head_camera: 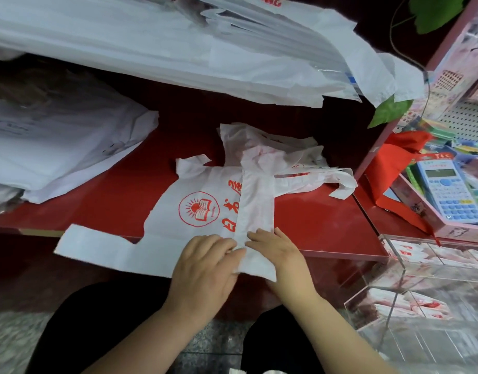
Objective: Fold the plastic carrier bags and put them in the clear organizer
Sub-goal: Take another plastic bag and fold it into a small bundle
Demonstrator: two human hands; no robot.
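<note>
We press our left hand [205,268] and right hand [279,256] side by side, fingers flat, on the near end of the bag [189,233] on the red shelf [327,225]. The right hand rests on its folded strip [256,206]. The clear organizer [406,269] stands just right of the right hand.

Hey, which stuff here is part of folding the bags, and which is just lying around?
Job: printed bag, pressed by left hand and right hand; crumpled bags behind it; clear organizer.
Lying about: blue calculator; green leaf; red cloth.
</note>
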